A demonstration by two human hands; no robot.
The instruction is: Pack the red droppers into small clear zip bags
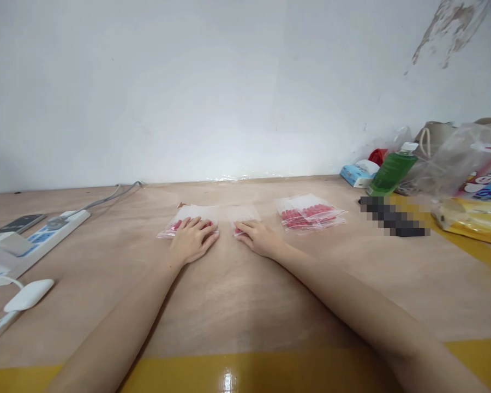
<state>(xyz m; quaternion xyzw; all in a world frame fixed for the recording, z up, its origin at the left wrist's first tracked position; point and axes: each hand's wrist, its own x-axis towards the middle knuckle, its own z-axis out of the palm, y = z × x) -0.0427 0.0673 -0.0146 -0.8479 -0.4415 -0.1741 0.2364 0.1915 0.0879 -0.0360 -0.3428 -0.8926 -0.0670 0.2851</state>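
My left hand [193, 239] lies flat, fingers stretched out, over a clear plastic bag [167, 231] with small red pieces inside; part of the bag is covered by the hand. Close by on the right, my right hand [259, 236] rests with extended fingers on another clear bag [245, 213], where red pieces show at the fingertips. Neither hand is wrapped round anything. Beyond my right hand lies a pile of similar clear bags [311, 212], overlapping one another and filled with rows of red pieces. What the red pieces are, I cannot make out.
On the left are a white power strip [61, 236] with plugs, a phone [22, 224] and a white charger [28, 295]. At the right stand a tilted green bottle [394, 170], a blue tissue pack [358, 174] and plastic bags [445, 158]. A white wall [229, 93] bounds the table's back.
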